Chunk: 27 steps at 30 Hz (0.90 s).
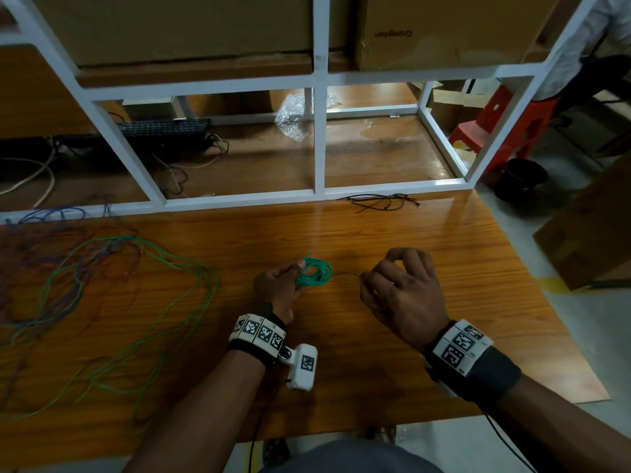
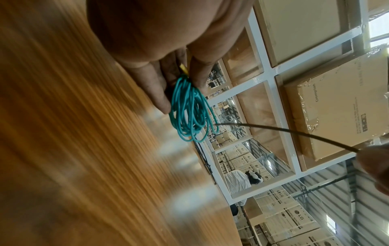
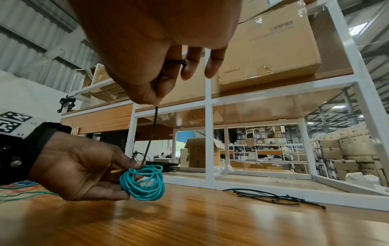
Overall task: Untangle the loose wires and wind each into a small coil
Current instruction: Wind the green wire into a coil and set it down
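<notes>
Now we see the left hand (image 1: pixel 278 288) low over the wooden table (image 1: pixel 375 240), its thumb and fingers pinching a small coil of teal wire (image 1: pixel 314 273); the right hand (image 1: pixel 397 291) hovers just beside it, thumb and forefinger clamped on a thin dark cable tie (image 3: pixel 150 136) that runs taut into the coil; a tangle of loose wires (image 1: pixel 102 268) sprawls well apart on the table's left; spare black cable ties (image 1: pixel 384 201) lie against the white shelf frame (image 1: pixel 319 138).
</notes>
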Each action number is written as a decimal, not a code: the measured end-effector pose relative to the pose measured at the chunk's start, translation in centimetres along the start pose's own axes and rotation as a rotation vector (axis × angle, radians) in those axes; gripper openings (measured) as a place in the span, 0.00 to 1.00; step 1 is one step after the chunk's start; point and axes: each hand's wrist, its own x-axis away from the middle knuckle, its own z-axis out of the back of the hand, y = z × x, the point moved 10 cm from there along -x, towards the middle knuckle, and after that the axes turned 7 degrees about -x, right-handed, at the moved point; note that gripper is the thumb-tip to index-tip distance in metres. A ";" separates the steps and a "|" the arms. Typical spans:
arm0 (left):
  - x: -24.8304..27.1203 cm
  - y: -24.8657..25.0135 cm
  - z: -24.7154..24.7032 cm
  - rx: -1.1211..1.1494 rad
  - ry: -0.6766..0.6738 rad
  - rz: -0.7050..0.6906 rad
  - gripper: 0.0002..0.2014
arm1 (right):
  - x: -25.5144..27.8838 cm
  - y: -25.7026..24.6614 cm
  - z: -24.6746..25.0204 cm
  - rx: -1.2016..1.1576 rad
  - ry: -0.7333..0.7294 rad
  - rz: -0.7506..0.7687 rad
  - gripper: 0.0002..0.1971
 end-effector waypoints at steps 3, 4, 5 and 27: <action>0.2 -0.2 0.4 0.013 0.016 0.011 0.05 | 0.2 -0.1 0.7 -0.001 0.026 0.010 0.08; 0.2 -0.3 0.5 0.012 0.021 0.015 0.05 | 0.2 0.0 0.8 0.000 0.027 0.012 0.08; 0.3 -0.4 0.6 0.007 0.021 0.019 0.07 | 0.2 0.1 0.8 0.001 0.023 0.016 0.08; 1.8 0.9 -1.5 -0.073 -0.080 -0.015 0.07 | 1.1 -1.8 -3.9 -0.005 -0.063 0.128 0.07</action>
